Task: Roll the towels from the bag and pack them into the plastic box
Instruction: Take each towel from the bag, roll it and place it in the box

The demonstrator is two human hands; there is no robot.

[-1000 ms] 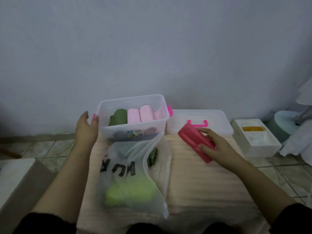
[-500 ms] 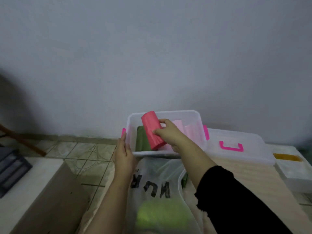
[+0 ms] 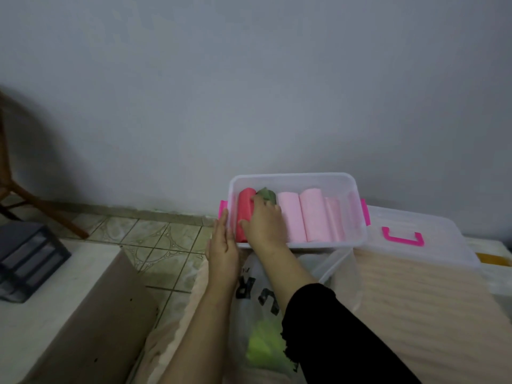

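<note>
I see a plain matte wall (image 3: 249, 79) filling the top of the view and patterned floor tiles (image 3: 155, 245) below it. The ribbed, peach-coloured mat (image 3: 415, 300) carries everything else. On it lies a cloudy, crinkled plastic bag (image 3: 255, 314) with dark lettering and a lime-green towel (image 3: 263, 347) inside. Beyond the bag sits the plastic box (image 3: 346, 187), translucent, rectangular with rounded corners and pink clips at its ends. Its lid (image 3: 432, 256), with a pink handle, lies just right of it.

Inside the box the soft rolled towels lie side by side, each long axis running from the near wall to the far wall: the red towel (image 3: 245, 214) at the left end, then a dark green towel (image 3: 267, 195), then pale pink towels (image 3: 302, 214).

My right hand (image 3: 264, 223) reaches into the box, fingers curled over the red roll and touching the green one. My left hand (image 3: 223, 245) lies flat against the box's left outer wall, fingers straight and pressed together.
</note>
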